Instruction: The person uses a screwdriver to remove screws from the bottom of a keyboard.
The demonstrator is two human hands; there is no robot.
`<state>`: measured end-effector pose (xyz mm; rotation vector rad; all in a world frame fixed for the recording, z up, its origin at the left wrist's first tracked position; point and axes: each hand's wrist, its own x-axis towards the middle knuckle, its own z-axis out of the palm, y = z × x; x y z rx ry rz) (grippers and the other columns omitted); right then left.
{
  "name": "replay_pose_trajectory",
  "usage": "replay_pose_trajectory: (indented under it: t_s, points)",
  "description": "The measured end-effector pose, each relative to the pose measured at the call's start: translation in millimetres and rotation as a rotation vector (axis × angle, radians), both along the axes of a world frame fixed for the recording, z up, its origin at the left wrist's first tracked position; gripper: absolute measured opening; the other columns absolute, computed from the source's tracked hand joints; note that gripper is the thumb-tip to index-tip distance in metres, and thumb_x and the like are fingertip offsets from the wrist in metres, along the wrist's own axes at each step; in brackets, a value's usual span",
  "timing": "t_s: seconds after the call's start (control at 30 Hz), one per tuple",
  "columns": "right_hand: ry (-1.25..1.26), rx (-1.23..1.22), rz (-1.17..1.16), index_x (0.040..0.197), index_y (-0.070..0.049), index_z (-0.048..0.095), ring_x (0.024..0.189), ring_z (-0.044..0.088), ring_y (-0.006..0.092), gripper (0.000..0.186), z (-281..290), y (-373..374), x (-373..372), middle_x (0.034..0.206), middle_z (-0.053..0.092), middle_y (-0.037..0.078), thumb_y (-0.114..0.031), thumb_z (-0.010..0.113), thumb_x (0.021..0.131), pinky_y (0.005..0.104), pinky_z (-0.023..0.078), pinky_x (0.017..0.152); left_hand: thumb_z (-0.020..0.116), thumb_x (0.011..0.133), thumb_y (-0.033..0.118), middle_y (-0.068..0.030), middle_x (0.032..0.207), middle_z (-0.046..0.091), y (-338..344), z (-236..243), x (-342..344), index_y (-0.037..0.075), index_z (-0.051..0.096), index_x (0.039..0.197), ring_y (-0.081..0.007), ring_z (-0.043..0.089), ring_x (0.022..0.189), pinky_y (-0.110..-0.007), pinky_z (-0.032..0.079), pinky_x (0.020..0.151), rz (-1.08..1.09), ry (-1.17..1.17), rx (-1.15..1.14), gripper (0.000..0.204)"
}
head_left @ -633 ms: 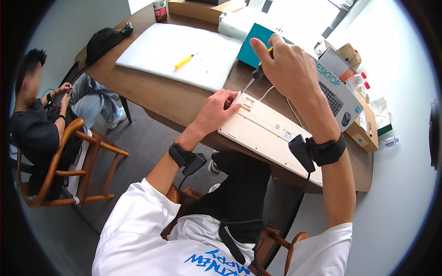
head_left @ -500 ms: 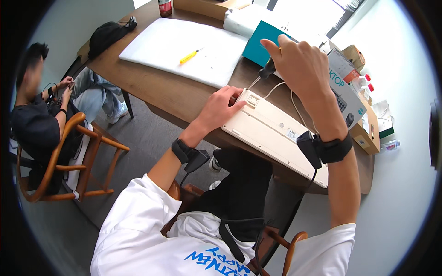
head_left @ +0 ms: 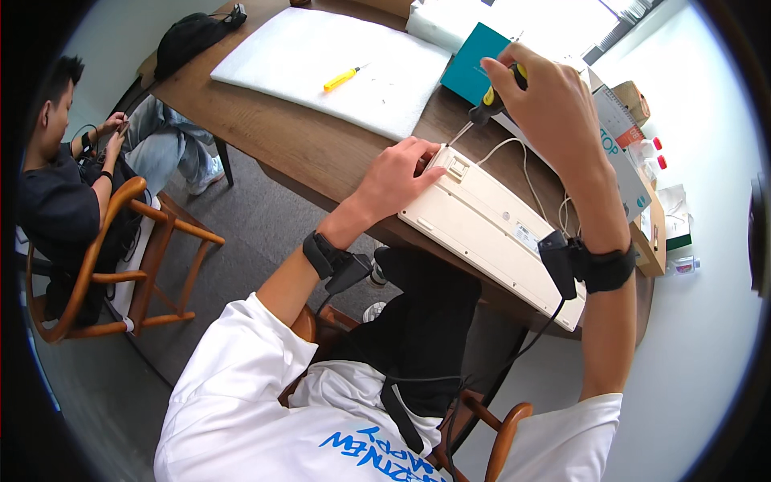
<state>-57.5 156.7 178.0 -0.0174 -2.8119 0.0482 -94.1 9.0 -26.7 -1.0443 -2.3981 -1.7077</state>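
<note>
Head view looked down on a brown wooden table (head_left: 305,153) where a cream keyboard (head_left: 490,233) lay upside down along the near right edge, its back facing up and its white cable (head_left: 514,149) curling away toward the far side. The left hand (head_left: 397,177) rested flat and open on the left end of the keyboard, fingers spread over the corner and pressing on it, holding nothing. The right hand (head_left: 546,96) was raised above the far left corner of the keyboard, fingers closed around the black and yellow handle of a screwdriver (head_left: 486,108), whose thin shaft slanted down to the left toward the keyboard's edge near the left hand; whether the tip touched the keyboard could not be told. Both wrists carried black bands with small black units, and dark cords ran from them toward the body. Farther left on the table lay a large white foam sheet (head_left: 321,60) with a second, yellow screwdriver (head_left: 344,77) on it, well apart from the hands. A teal box (head_left: 474,60) stood just beyond the right hand, and cardboard boxes (head_left: 634,161) sat at the right end of the table. At the far left end a black bag (head_left: 189,36) lay on the table. Left of the table another person (head_left: 72,201) sat in a wooden chair (head_left: 120,265), hands together at the chest.
</note>
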Motion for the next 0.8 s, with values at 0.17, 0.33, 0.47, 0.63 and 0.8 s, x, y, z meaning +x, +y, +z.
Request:
replay_pose_trajectory:
  t_s: [0.17,0.33,0.47,0.63,0.8]
  points:
    - [-0.023,-0.246,0.283,0.118,0.002,0.06,0.089,0.07,0.0306,0.043,-5,9,0,0.088,0.07,0.022,-0.031,0.063,0.09,0.037,0.053,0.086,0.069,0.09,0.017,-0.0155,0.105,0.067,-3,-1,-2,-0.003,0.063,0.12,-0.0233,0.069,0.085,-0.033,0.056,0.08,0.005,0.036,-0.001,0.036]
    - [-0.059,-0.105,-0.04,0.116,0.001,0.061,0.089,0.07,0.0305,0.05,12,-18,3,0.088,0.069,0.023,-0.043,0.064,0.092,0.0371,0.053,0.085,0.069,0.09,0.017,-0.0157,0.105,0.067,-3,-6,-3,-0.003,0.063,0.119,-0.0238,0.069,0.085,-0.033,0.055,0.08,0.007,0.043,0.001,0.036]
    - [-0.018,0.001,-0.018,0.115,0.001,0.062,0.084,0.072,0.0318,0.055,0,0,-2,0.084,0.069,0.022,-0.05,0.059,0.094,0.0401,0.055,0.08,0.069,0.09,0.018,-0.0149,0.105,0.067,-4,-4,-3,-0.001,0.063,0.12,-0.023,0.069,0.085,-0.033,0.055,0.08,0.015,0.069,0.005,0.036]
    - [0.345,0.051,0.329,0.115,-0.002,0.063,0.071,0.072,0.0348,0.054,-20,21,-8,0.075,0.07,0.019,-0.051,0.058,0.094,0.0439,0.057,0.066,0.069,0.09,0.018,-0.0134,0.105,0.067,-2,-3,-2,0.0,0.064,0.12,-0.0218,0.068,0.084,-0.032,0.055,0.079,0.014,0.053,-0.01,0.036]
    - [0.095,0.052,-0.008,0.119,-0.003,0.06,0.072,0.073,0.037,0.047,0,-10,2,0.077,0.071,0.02,-0.043,0.057,0.095,0.0431,0.058,0.067,0.07,0.089,0.025,-0.0167,0.102,0.067,-3,-10,-4,-0.003,0.065,0.112,-0.0304,0.067,0.089,-0.039,0.053,0.084,0.014,0.02,0.033,0.036]
